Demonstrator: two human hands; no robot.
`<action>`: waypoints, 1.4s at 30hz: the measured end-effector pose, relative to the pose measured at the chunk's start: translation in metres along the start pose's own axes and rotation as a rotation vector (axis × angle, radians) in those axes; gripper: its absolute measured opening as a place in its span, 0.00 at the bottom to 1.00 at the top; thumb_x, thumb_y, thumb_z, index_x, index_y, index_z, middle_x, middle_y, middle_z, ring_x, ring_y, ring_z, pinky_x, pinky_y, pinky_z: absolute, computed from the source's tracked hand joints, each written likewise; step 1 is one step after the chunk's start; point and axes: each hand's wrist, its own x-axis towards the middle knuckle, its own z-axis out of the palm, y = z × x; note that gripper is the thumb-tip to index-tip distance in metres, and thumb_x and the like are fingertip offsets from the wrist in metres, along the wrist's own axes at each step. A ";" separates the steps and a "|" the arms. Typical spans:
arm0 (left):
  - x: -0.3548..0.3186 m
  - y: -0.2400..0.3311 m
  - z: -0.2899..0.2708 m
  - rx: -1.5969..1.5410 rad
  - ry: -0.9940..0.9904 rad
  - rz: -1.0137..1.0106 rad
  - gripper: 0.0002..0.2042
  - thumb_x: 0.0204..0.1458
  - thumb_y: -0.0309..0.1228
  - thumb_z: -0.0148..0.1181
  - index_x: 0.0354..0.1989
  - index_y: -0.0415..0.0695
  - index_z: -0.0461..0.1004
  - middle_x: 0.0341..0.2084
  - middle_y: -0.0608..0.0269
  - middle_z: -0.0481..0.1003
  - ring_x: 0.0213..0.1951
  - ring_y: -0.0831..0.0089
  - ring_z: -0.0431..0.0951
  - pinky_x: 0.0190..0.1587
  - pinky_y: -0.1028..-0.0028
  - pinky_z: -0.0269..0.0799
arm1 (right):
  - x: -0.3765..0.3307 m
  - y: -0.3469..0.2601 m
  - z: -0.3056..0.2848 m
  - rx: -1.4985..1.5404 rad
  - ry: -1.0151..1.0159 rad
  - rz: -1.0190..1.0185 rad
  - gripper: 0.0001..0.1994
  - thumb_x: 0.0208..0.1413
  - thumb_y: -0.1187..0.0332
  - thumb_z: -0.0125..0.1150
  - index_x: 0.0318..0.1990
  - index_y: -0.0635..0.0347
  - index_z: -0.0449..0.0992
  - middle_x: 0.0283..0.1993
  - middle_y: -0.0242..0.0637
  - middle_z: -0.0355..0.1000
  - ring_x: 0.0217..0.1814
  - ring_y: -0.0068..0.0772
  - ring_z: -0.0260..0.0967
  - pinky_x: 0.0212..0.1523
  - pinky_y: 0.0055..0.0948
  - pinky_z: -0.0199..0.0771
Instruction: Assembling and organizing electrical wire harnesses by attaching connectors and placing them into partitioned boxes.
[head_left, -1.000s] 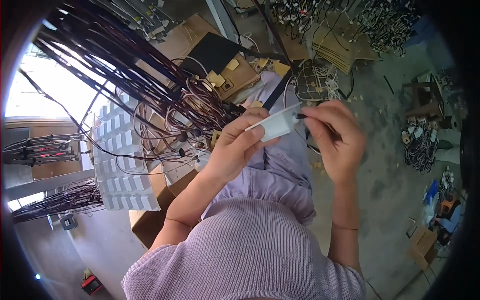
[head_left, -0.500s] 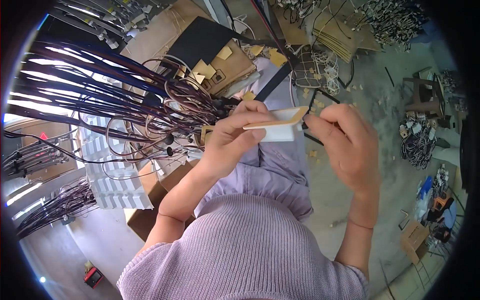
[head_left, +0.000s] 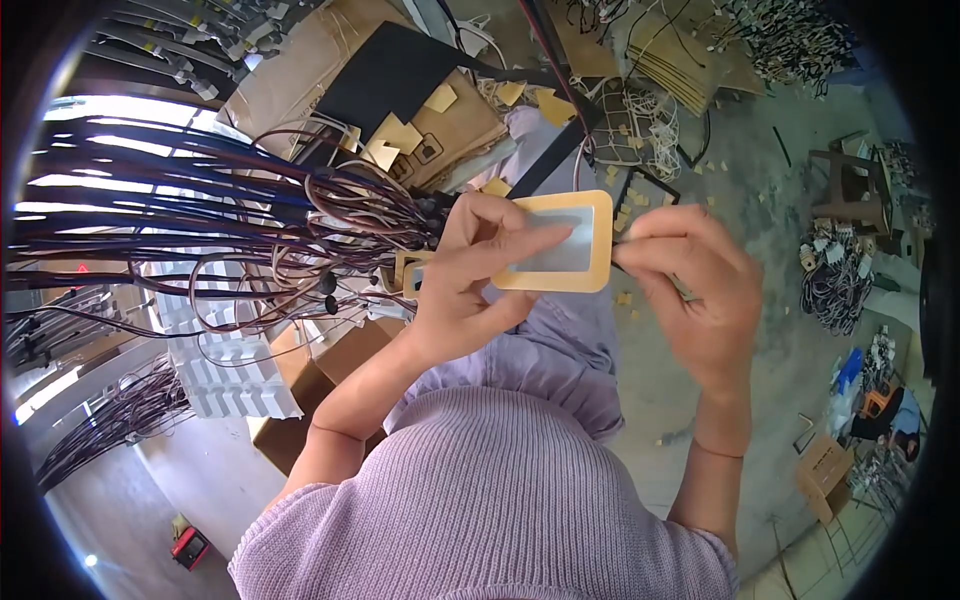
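Note:
My left hand (head_left: 448, 285) is closed round a shallow white plastic box with a flat yellow rim (head_left: 599, 240). Its thumb is under the lower edge, and a finger stretches across the hollow inside. At the box's right end, the fingertips of my right hand (head_left: 700, 290) are pinched together by a small dark piece; what exactly they hold is too small to make out. Close to my left wrist, a second yellow-rimmed piece (head_left: 403, 272) lies by a thick bundle of dark cables (head_left: 370, 205).
White moulded trays (head_left: 225, 365) stand at the left above an open cardboard box (head_left: 345, 365). Beyond my hands lie brown cardboard (head_left: 455, 150), a black sheet (head_left: 390, 75) and loose yellow paper pieces (head_left: 440, 97). A wooden stool (head_left: 850, 190) and coiled cables (head_left: 835, 285) are at the right.
The box has turned from edge-on to show its yellow rim and hollow face. A finger of my left hand now reaches across it. My right hand stays by its right end.

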 end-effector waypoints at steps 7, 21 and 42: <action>0.000 -0.003 0.001 0.000 0.004 -0.011 0.25 0.32 0.21 0.60 0.46 0.43 0.79 0.35 0.65 0.60 0.39 0.71 0.60 0.43 0.75 0.60 | 0.001 -0.005 0.007 0.493 0.049 0.396 0.09 0.44 0.83 0.64 0.33 0.63 0.73 0.32 0.31 0.73 0.31 0.20 0.71 0.35 0.20 0.74; -0.003 -0.011 -0.007 0.170 -0.025 0.064 0.22 0.30 0.23 0.61 0.41 0.46 0.82 0.36 0.66 0.61 0.40 0.69 0.62 0.45 0.72 0.60 | -0.004 0.004 0.007 -0.029 -0.014 0.044 0.06 0.43 0.78 0.63 0.30 0.61 0.73 0.28 0.36 0.66 0.29 0.39 0.66 0.28 0.33 0.67; -0.008 -0.021 -0.009 -0.268 -0.153 -0.135 0.14 0.46 0.31 0.64 0.42 0.40 0.80 0.35 0.66 0.63 0.38 0.74 0.62 0.41 0.77 0.58 | 0.011 0.018 -0.008 0.097 -0.464 0.113 0.06 0.52 0.69 0.56 0.29 0.63 0.74 0.29 0.39 0.62 0.32 0.42 0.65 0.33 0.37 0.64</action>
